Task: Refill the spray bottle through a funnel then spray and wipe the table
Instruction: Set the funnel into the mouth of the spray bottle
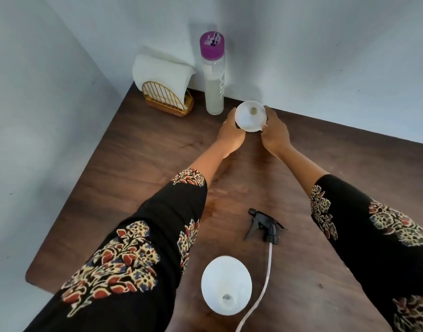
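Observation:
A white funnel (pixel 248 117) sits near the far edge of the brown table (pixel 138 164), mouth up. My left hand (pixel 229 133) grips its left rim and my right hand (pixel 274 133) grips its right rim. The white spray bottle (pixel 226 285) stands open-necked at the near edge, between my arms. Its black trigger head (pixel 265 226) lies on the table to the right, with its white dip tube (pixel 265 276) trailing toward me. A clear refill bottle (pixel 214 75) with a purple cap stands by the wall, holding pale liquid.
A gold wire holder (pixel 168 101) with white paper towels (pixel 157 73) stands in the far left corner beside the refill bottle. Walls close the table's far and left sides.

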`<state>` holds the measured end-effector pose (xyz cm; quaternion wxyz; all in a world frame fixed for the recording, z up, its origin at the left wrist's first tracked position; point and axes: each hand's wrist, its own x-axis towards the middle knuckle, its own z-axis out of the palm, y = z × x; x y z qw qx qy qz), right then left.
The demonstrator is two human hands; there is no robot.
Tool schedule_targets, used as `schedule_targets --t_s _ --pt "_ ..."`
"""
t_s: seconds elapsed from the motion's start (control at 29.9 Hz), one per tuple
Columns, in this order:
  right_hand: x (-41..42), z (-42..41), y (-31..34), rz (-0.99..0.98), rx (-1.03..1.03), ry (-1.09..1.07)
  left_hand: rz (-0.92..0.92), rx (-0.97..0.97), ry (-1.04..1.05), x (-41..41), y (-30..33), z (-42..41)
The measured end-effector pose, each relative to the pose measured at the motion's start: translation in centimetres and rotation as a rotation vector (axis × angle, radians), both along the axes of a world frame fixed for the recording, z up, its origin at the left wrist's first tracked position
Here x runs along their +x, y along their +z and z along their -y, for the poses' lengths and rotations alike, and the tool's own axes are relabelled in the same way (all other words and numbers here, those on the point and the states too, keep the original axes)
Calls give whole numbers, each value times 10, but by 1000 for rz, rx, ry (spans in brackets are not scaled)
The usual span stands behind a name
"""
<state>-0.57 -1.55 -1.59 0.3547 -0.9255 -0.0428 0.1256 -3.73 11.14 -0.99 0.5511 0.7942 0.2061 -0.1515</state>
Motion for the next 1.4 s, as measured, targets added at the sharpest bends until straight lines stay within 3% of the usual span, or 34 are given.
schedule_targets --t_s 0.2,0.47,0.57,0.77,1.0,1.4 --pt "-41 9 29 81 148 -28 148 -23 35 -52 36 -7" --pt "-160 26 99 207 350 -65 292 -134 -9 -195 101 -6" --pt "-199 32 127 194 350 -50 293 -232 -33 -244 100 -10" --pt "-263 46 162 137 330 0 244 -150 -252 -319 78 -8" --pt "-298 50 166 69 289 53 257 -15 -153 -340 57 7" --pt "-309 42 152 105 85 102 270 -3 -49 -337 59 12"
